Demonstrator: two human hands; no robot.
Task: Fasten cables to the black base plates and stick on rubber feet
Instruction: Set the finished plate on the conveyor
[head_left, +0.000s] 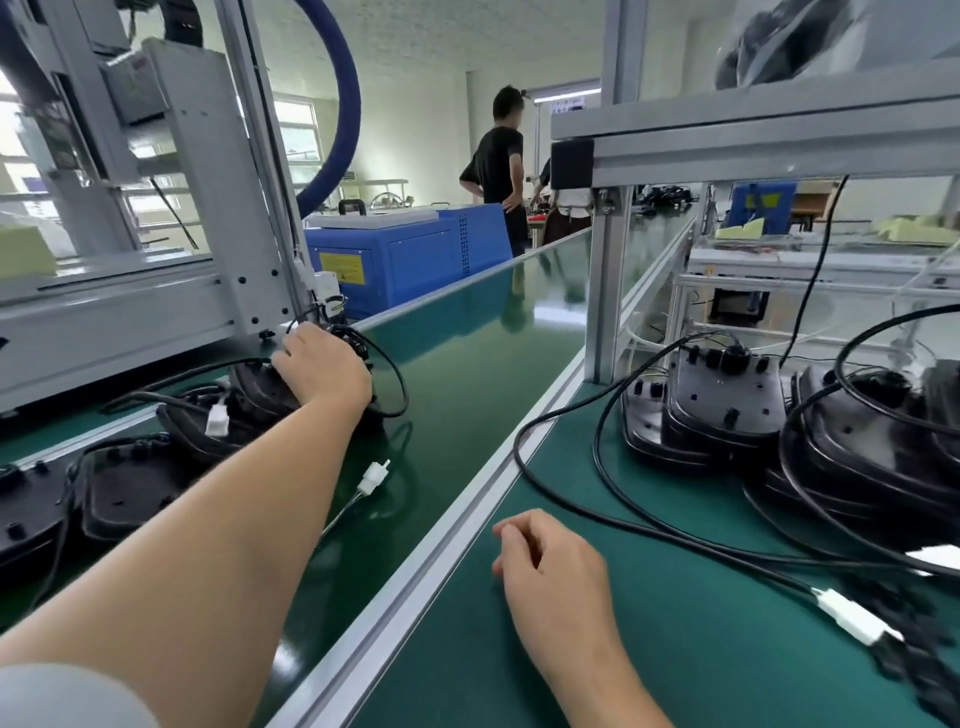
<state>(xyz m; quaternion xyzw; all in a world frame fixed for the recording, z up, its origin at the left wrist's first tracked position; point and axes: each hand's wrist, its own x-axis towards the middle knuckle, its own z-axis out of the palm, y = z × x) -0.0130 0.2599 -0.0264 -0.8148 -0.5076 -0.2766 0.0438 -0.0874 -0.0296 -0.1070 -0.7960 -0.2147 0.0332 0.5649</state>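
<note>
- The left hand is reaching far out over the green conveyor belt and is curling down onto the farthest black base plate in a row of plates lying on the belt; its fingers are closing over the plate's far edge, though the fingertips are hidden behind the plate.
- A black cable is looping round beside that plate, and a white connector is lying on the neighbouring plate.
- The right hand is resting on the desk with fingers loosely curled, holding nothing.
- More base plates are stacking up at the right of the desk, their cables trailing across the mat to a white plug.
- Judging by this, the step in hand is fetching the next plate from the belt, before any fastening or sticking of feet.
- The next move is likely calling for drawing the plate back across the aluminium rail onto the desk, keeping its cable from snagging the neighbouring plates.
- No rubber feet are showing clearly here.
</note>
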